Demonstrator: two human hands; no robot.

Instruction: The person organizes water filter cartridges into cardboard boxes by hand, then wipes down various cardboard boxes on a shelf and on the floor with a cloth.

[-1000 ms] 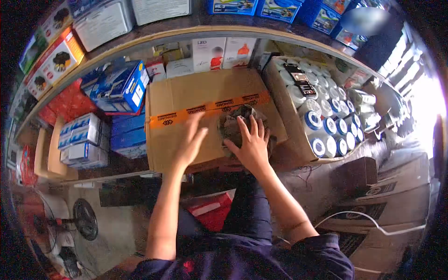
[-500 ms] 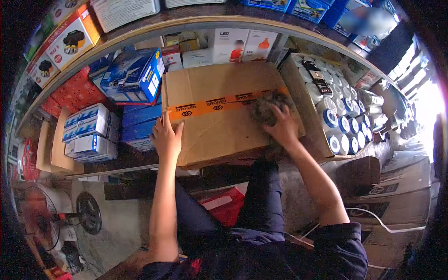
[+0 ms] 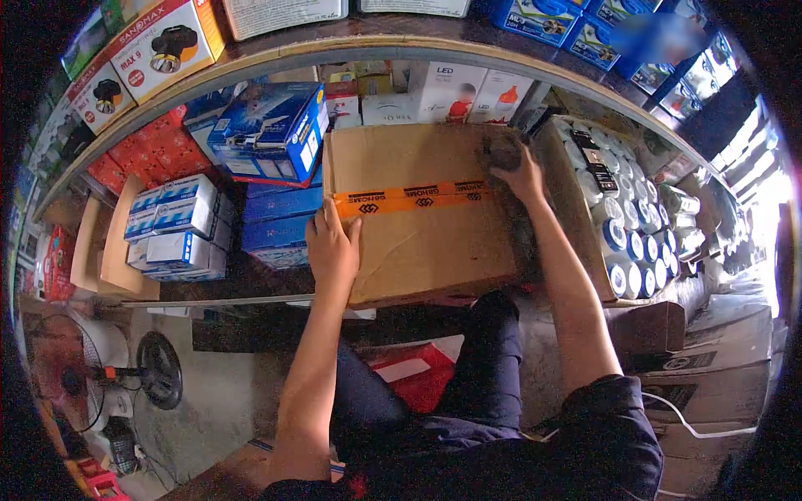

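Note:
A closed cardboard box [image 3: 434, 250] with a strip of orange printed tape [image 3: 409, 199] across its top lies in front of me on the shelf. My left hand [image 3: 334, 246] rests on the box's left edge near the tape's end, fingers slightly apart, holding nothing. At the box's back right corner, my right hand [image 3: 522, 175] has its fingers curved round a dark crumpled cloth [image 3: 501, 152], pressed on the cardboard. Part of the cloth is hidden by the fingers.
To the right stands an open carton [image 3: 576, 225] of round-ended rolls with a phone [image 3: 595, 159] on it. Blue boxes [image 3: 271, 134] and small white-blue boxes [image 3: 180, 209] are at the left. Below left is a fan [image 3: 75, 376]. An upper shelf edge [image 3: 418, 43] crosses above.
My right hand has moved with the cloth from the box's front right part to its back right corner. My left hand has come down onto the left edge. The view has shifted left.

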